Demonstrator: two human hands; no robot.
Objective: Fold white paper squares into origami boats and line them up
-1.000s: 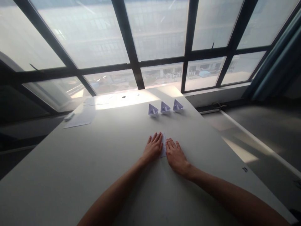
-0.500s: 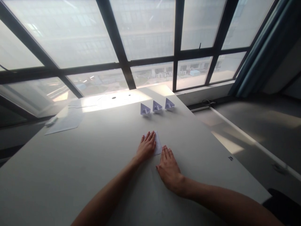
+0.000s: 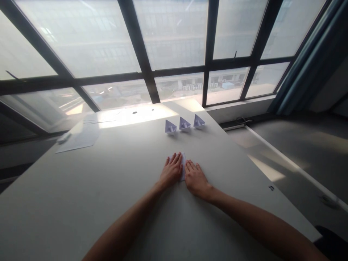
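Note:
A folded piece of white paper [image 3: 183, 176] lies flat on the white table [image 3: 108, 181], mostly covered by my hands. My left hand [image 3: 172, 169] rests on it with fingers stretched out, pressing it to the table. Close beside it, my right hand [image 3: 195, 178] lies flat along the paper's right edge, its fingers extended and pointing away from me. Beyond my hands stand three folded paper boats, the left one [image 3: 170, 127], the middle one [image 3: 185, 124] and the right one [image 3: 199, 121], in a row.
Sheets of white paper [image 3: 78, 141] lie at the table's left side, with a small whitish item [image 3: 63, 138] at their edge. A dark mark [image 3: 271, 188] sits near the right table edge. Windows rise behind the table, and a blue curtain [image 3: 299, 58] hangs at the right.
My right hand has moved forward and in toward my left, onto the paper's right edge. My left hand keeps its place on the paper. The view has shifted slightly.

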